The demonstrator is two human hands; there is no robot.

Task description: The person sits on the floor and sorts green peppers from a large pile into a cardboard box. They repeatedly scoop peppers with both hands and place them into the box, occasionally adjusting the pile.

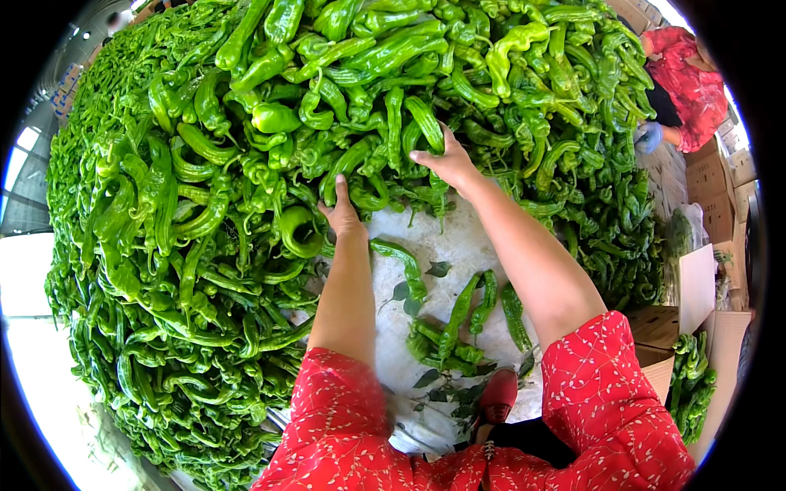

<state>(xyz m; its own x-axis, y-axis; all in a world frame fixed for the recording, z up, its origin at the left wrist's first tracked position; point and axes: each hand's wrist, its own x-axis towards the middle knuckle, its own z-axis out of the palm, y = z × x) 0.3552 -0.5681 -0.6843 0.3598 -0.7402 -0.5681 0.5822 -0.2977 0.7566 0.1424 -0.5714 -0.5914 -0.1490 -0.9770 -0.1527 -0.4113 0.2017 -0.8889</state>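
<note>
A huge heap of long, wrinkled green peppers rises in front of me and to my left. My left hand is at the heap's lower edge, its thumb up against a curved green pepper; its other fingers are mostly hidden among the peppers. To its right, my right hand closes around the lower end of a ridged green pepper, with the thumb on the near side and the fingertips hidden behind. Several loose peppers and some leaves lie on the pale floor between my forearms.
At right, an open cardboard box holds green peppers. Stacked cartons stand behind it. Another person in red, with a blue-gloved hand, is at the heap's right side. My red shoe stands among fallen leaves.
</note>
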